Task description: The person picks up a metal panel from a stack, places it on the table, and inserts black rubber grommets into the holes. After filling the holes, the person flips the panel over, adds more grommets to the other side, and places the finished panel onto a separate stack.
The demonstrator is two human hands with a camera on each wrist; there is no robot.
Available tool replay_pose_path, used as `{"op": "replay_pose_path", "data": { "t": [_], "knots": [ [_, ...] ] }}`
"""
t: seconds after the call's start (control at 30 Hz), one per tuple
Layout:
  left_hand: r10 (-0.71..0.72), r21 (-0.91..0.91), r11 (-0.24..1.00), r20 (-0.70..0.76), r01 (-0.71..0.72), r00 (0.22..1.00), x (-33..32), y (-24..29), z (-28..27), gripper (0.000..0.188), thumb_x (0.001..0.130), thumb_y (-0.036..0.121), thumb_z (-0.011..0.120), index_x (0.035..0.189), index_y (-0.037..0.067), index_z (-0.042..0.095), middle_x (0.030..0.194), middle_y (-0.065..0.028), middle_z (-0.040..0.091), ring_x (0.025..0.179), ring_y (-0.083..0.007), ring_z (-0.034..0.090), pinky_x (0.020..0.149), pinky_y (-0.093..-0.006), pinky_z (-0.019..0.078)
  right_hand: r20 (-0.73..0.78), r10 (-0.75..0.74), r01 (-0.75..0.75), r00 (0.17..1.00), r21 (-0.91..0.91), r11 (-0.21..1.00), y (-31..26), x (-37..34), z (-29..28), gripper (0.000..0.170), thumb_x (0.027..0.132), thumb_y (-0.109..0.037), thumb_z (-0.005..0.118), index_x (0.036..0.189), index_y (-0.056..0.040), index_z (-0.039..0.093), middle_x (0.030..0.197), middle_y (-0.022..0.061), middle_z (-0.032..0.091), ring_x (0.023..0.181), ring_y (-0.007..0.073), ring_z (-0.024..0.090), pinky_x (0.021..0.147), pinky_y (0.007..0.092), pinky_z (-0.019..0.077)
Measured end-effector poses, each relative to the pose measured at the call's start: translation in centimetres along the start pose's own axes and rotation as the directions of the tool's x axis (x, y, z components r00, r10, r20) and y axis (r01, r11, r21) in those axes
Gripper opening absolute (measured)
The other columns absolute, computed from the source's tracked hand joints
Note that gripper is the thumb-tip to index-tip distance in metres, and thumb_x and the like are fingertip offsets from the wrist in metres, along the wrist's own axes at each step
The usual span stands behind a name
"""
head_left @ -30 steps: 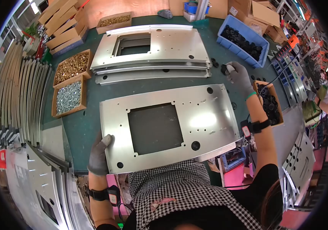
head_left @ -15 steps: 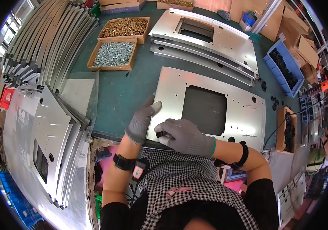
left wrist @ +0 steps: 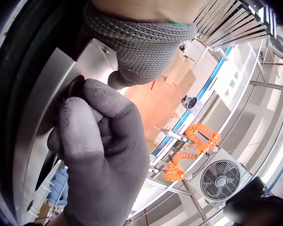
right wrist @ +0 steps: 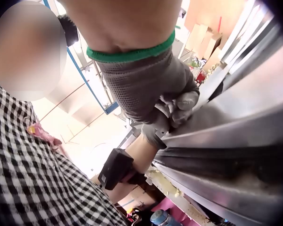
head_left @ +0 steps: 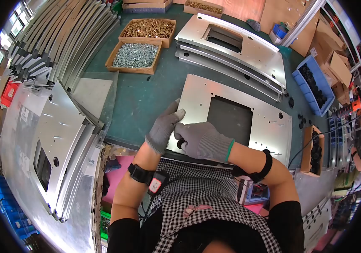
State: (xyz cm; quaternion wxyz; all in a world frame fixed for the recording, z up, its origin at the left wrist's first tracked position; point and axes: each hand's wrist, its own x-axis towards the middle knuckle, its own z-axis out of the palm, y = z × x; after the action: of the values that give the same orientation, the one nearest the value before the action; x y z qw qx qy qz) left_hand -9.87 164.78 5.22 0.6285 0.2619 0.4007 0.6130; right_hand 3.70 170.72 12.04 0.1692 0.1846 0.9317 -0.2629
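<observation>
A flat silver metal panel with a large square cutout lies in front of me, its near edge at the apron. At its left edge my left hand, in a grey glove, grips the panel with the thumb on top. Close beside it, my gloved right hand pinches a small black grommet over the panel's near left corner. The left wrist view shows the grommet between thumb and finger, right at the metal. Fingers hide most of it.
Behind the panel lies a stack of similar panels. Boxes of brass fittings and silver nuts stand at the back left. Black parts fill a blue bin and a cardboard box at right. More panels lean at left.
My right hand has come from the loose black parts at the right to the panel's near left corner, carrying a grommet. My left hand stays on the panel. The head view has turned left.
</observation>
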Motion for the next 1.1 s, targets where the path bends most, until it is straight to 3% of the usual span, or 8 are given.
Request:
{"op": "replay_pose_path", "data": {
  "t": [0.17,0.37,0.57,0.63,0.77,0.87,0.97,1.1],
  "knots": [
    [0.037,0.078,0.996,-0.016,-0.036,0.999,0.3,-0.5,0.0,0.058,0.096,0.014,0.044,0.150,-0.002,0.029,0.135,-0.0208,0.052,0.120,-0.0265,0.056,0.103,-0.0349,0.0438,0.037,-0.132,0.128,0.991,0.096,0.987,2.2,0.3,0.1,0.026,0.089,-0.016,0.054,0.109,0.0000,0.053,0.091,0.0141,0.068,0.089,0.0318,0.068,0.080,0.0432,0.0530],
    [0.003,0.057,0.998,-0.041,-0.001,0.999,-0.3,0.1,0.9,0.059,0.095,0.010,0.042,0.150,-0.002,0.027,0.136,-0.0213,0.051,0.122,-0.0265,0.055,0.105,-0.0348,0.0422,0.134,0.080,-0.068,0.988,-0.090,0.994,-0.8,0.3,-0.3,0.024,0.091,-0.021,0.052,0.111,-0.0083,0.054,0.087,0.0125,0.067,0.087,0.0286,0.067,0.078,0.0427,0.0510],
    [0.036,0.019,0.999,0.005,-0.036,0.999,0.3,-0.6,0.2,0.061,0.094,0.010,0.042,0.150,-0.003,0.026,0.139,-0.0217,0.049,0.123,-0.0275,0.054,0.106,-0.0359,0.0423,0.134,-0.078,0.052,0.988,0.184,0.982,1.2,-1.1,-1.9,0.026,0.089,-0.023,0.056,0.108,-0.0051,0.057,0.097,0.0136,0.066,0.096,0.0295,0.066,0.083,0.0421,0.0522],
    [0.022,-0.109,0.994,0.044,-0.017,0.999,-0.3,-0.1,0.8,0.062,0.093,0.011,0.044,0.150,-0.003,0.026,0.139,-0.0216,0.048,0.125,-0.0274,0.053,0.106,-0.0361,0.0415,0.013,-0.115,0.114,0.993,0.089,0.990,1.1,-1.9,-0.7,0.026,0.089,-0.022,0.057,0.108,-0.0056,0.056,0.098,0.0131,0.065,0.093,0.0296,0.066,0.081,0.0425,0.0528],
    [0.025,-0.073,0.997,0.035,-0.022,0.999,-0.3,0.1,0.9,0.064,0.092,0.014,0.046,0.150,-0.004,0.026,0.139,-0.0216,0.048,0.126,-0.0277,0.052,0.107,-0.0361,0.0416,-0.144,-0.141,0.120,0.979,-0.150,0.981,1.2,-1.8,2.3,0.024,0.090,-0.023,0.058,0.109,-0.0101,0.056,0.102,0.0096,0.064,0.085,0.0286,0.067,0.074,0.0402,0.0546],
    [0.042,-0.017,0.999,0.009,-0.042,0.999,-0.2,0.0,0.8,0.065,0.092,0.015,0.047,0.150,-0.004,0.025,0.139,-0.0215,0.048,0.126,-0.0278,0.052,0.107,-0.0361,0.0416,-0.165,-0.126,0.098,0.978,-0.167,0.981,0.4,-1.6,2.3,0.019,0.090,-0.018,0.057,0.106,-0.0084,0.056,0.099,0.0099,0.065,0.082,0.0299,0.067,0.071,0.0394,0.0542],
    [0.052,-0.080,0.996,0.033,-0.049,0.998,-0.3,0.0,0.9,0.066,0.092,0.015,0.047,0.151,-0.004,0.024,0.139,-0.0212,0.048,0.126,-0.0275,0.052,0.107,-0.0358,0.0415,-0.237,-0.085,0.120,0.968,0.141,0.983,1.0,-1.5,2.6,0.018,0.089,-0.015,0.057,0.105,-0.0068,0.057,0.096,0.0119,0.066,0.080,0.0313,0.067,0.072,0.0395,0.0538],
    [0.046,-0.123,0.992,0.050,-0.039,0.998,-0.6,0.5,1.3,0.066,0.093,0.015,0.047,0.151,-0.004,0.023,0.138,-0.0215,0.049,0.123,-0.0274,0.054,0.105,-0.0352,0.0427,-0.311,-0.142,0.233,0.940,0.280,0.931,2.4,-1.8,2.6,0.023,0.088,-0.015,0.060,0.108,-0.0044,0.060,0.092,0.0148,0.066,0.081,0.0302,0.066,0.075,0.0383,0.0529]
  ]
}}
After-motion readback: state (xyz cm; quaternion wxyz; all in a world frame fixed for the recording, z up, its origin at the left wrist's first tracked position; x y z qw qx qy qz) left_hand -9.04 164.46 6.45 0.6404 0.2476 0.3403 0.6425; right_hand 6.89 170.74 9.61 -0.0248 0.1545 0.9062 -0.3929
